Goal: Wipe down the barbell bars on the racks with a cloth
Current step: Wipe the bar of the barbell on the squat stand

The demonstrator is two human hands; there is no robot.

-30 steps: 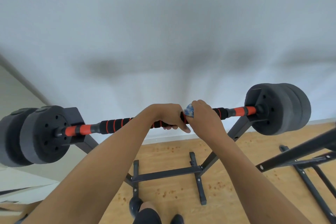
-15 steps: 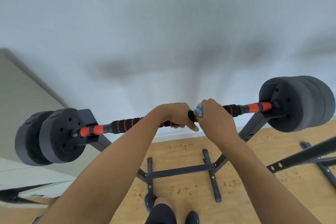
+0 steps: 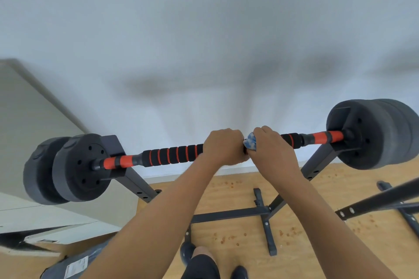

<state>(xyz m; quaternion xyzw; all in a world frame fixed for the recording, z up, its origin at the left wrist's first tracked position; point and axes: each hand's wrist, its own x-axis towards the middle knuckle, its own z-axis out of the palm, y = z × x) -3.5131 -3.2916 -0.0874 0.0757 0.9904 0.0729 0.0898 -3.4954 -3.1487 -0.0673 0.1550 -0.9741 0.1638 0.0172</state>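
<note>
Blue cloth on barbell bar, right hand grip grasping cloth, left hand grip clenched round bar

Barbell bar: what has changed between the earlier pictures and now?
Little. The view turned slightly, so the barbell bar sits further right in the picture. Nothing was taken or let go. The left hand still grips the bar's middle, the right hand still wraps the blue cloth around it, and the bar stays on the rack.
</note>
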